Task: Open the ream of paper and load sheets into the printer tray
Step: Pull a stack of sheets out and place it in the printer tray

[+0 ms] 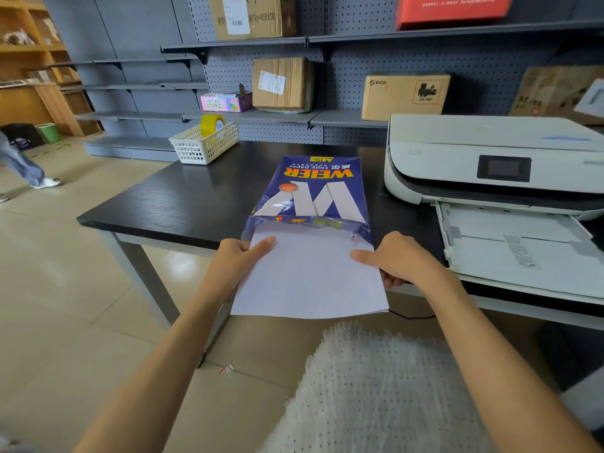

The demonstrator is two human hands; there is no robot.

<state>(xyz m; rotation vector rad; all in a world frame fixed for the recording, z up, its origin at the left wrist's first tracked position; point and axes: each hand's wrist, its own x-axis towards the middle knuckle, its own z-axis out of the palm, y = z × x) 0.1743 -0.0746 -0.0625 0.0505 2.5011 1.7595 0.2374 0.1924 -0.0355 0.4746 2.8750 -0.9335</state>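
A blue ream wrapper (315, 191) printed "WEIER copy paper" lies on the black table (170, 197), its near end torn open. A stack of white sheets (310, 279) sticks out of that end and overhangs the table's front edge. My left hand (240, 256) grips the stack's left edge, thumb on top. My right hand (397, 259) grips its right edge the same way. To the right stands the white printer (490, 158), and its paper tray (523, 250) is pulled out toward me with some white paper in it.
A white plastic basket (204, 143) with a yellow tape roll (212, 124) sits at the table's far left corner. Grey pegboard shelves behind hold cardboard boxes (405, 94). Tiled floor lies left of the table, where a person's leg (24, 165) shows at the far left.
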